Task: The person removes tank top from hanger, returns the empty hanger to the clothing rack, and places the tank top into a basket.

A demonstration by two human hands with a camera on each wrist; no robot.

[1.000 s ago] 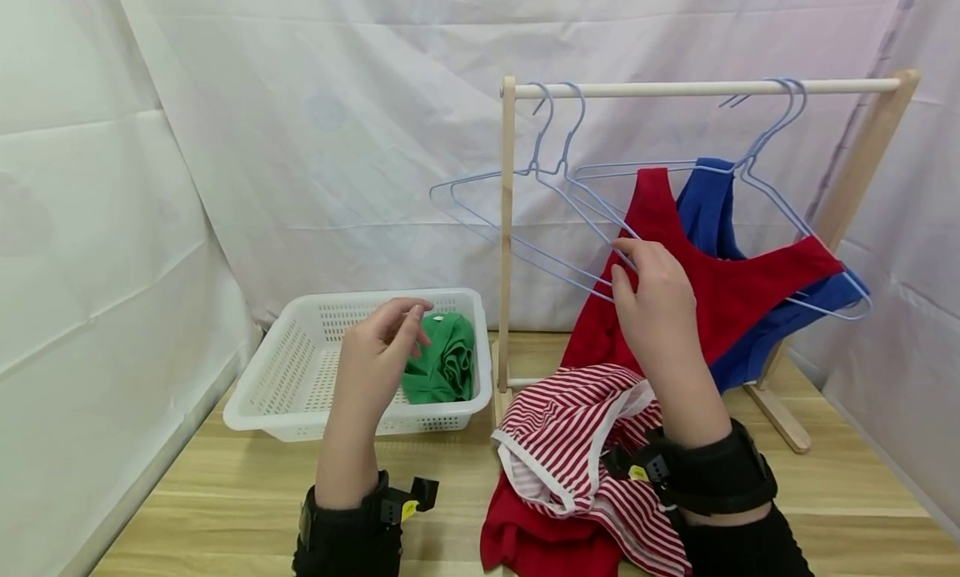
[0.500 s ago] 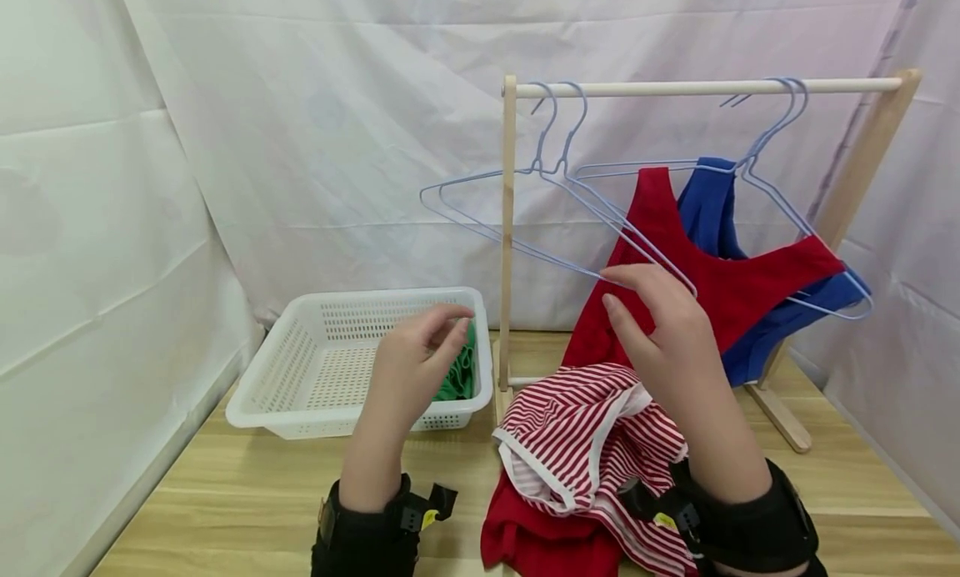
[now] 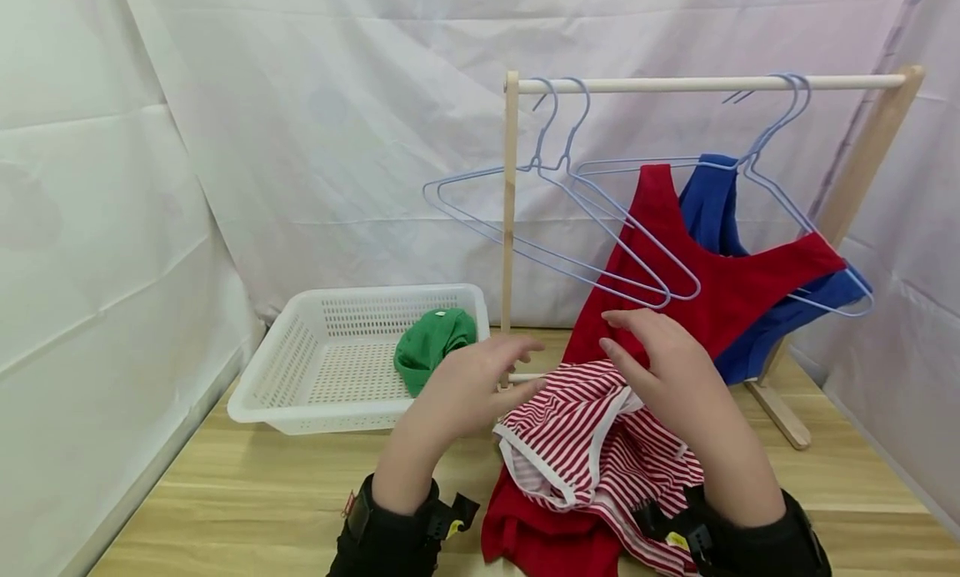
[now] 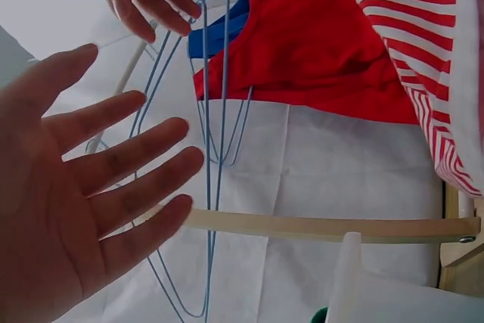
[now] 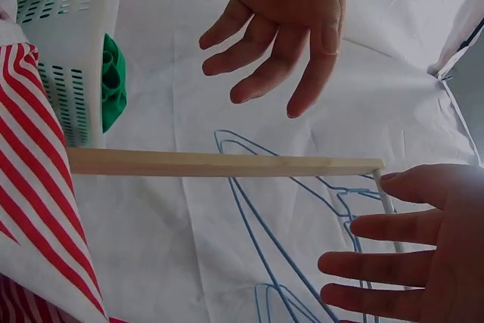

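Note:
My left hand (image 3: 476,385) hovers over the table between the basket and the striped garment, its fingers spread and holding nothing. To its right, my right hand (image 3: 667,368) is raised with fingers loosely bent, in front of the hung red garment (image 3: 660,218). Below both hands a red-and-white striped garment (image 3: 562,435) with white trim lies bunched on another red garment (image 3: 547,539). Two light-blue hangers (image 3: 570,193) without clothes hang at the left of the rod, just above my right hand. In the left wrist view my left palm (image 4: 76,187) shows with its fingers apart.
A white perforated basket (image 3: 300,414) with a crumpled green garment (image 3: 435,343) in it stands left of the wooden rack (image 3: 510,227). A blue garment (image 3: 712,202) hangs behind the red one at the right of the rod. White sheets (image 3: 337,143) enclose the wooden table (image 3: 247,494).
My left hand has moved right, away from over the basket, uncovering the green garment. My right hand has come down from the hangers, which have swung slightly.

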